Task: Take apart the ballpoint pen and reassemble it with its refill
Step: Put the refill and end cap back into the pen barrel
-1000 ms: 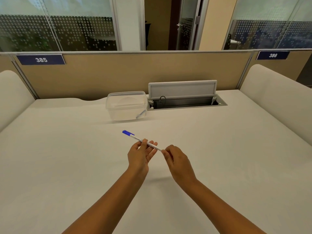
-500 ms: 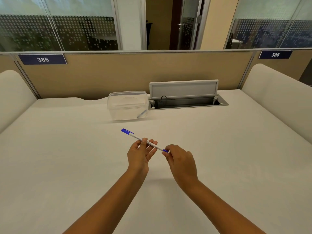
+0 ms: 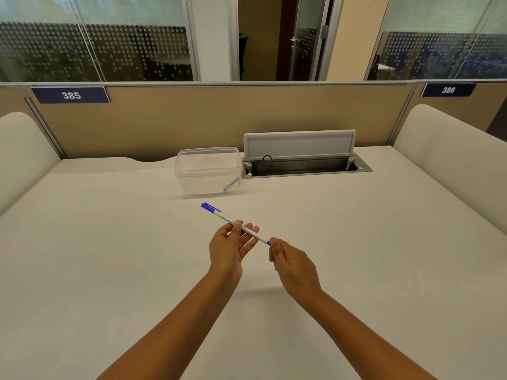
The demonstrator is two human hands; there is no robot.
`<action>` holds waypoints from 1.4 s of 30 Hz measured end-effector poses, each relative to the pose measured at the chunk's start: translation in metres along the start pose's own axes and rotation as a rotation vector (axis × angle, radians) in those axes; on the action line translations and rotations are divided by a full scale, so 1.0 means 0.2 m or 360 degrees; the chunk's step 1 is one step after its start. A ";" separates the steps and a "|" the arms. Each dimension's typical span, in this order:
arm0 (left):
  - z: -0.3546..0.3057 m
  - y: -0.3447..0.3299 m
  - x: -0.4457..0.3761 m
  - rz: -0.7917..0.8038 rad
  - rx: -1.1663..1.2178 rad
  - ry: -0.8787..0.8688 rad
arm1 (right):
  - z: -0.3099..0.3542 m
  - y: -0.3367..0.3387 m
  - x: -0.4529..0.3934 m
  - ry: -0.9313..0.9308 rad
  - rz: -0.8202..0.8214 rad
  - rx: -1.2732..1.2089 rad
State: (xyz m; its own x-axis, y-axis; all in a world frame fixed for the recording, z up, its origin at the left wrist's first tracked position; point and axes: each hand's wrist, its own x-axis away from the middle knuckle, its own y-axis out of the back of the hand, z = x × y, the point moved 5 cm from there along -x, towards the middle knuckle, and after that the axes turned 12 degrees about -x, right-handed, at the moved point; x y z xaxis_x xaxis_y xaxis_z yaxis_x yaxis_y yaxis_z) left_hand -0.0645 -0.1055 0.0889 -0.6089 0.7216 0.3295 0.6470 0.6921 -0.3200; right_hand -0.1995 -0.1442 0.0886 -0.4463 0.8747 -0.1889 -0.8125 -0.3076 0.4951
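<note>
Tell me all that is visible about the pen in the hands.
The pen is slim, with a white barrel that looks like plastic and carries small print too fine to read. A blue cap with a clip sits on its far end; a small blue piece shows at the near end. It is held above the table, slanting from far left to near right. The left hand grips its middle between thumb and fingers, and the right hand pinches the near blue end.
</note>
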 end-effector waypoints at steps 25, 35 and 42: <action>0.00 0.02 0.01 -0.0021 0.0020 0.0028 | 0.00 0.00 -0.02 0.0042 -0.0031 0.0060; 0.00 0.03 0.00 -0.0012 0.0075 0.0047 | 0.00 -0.02 -0.02 0.0040 -0.0007 -0.0032; 0.02 0.04 0.00 -0.0031 0.0044 0.0072 | -0.01 -0.02 -0.02 -0.0091 0.0057 -0.0093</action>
State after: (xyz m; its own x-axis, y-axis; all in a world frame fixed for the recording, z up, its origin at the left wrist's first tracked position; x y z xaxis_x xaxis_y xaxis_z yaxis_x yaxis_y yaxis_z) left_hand -0.0616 -0.0996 0.0825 -0.5997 0.7067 0.3753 0.6217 0.7068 -0.3375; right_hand -0.1951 -0.1472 0.0845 -0.4545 0.8823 -0.1226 -0.8178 -0.3588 0.4500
